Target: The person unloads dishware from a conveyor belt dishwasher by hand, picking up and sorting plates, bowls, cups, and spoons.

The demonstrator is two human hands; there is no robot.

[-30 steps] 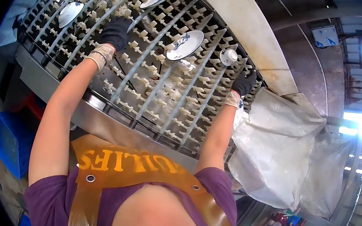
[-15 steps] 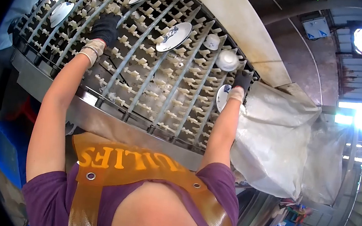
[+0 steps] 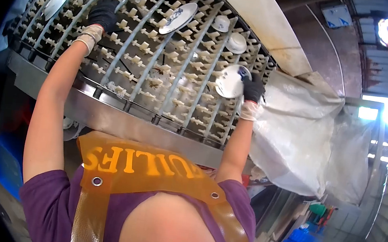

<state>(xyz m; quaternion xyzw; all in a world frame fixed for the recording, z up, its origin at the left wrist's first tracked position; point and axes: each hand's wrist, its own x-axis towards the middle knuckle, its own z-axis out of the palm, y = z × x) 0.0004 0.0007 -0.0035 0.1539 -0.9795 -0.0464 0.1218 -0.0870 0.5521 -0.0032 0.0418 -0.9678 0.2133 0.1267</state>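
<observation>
Head view: we record two black-gloved hands over a peg conveyor [image 3: 108,117], reaching in from its near edge. Our right hand [image 3: 254,87] is clamped, as we read it, on the right rim of a white plate with a blue motif [image 3: 229,83]; finger detail is lost in the dark glove. The plate lies directly left of that hand, toward the middle of the conveyor, above the pegs [image 3: 137,60]; we cannot tell whether it touches them. Its outline looks nearly round, giving no clear long axis. The right hand is much the nearer; our left hand [image 3: 103,15] is well apart, among pegs at the left, and we cannot tell whether its fingers are spread or closed. Just beyond the plate sits an upturned white bowl [image 3: 236,43]; farther left, a patterned oval dish [image 3: 179,18] leans, long axis rising rightward.
</observation>
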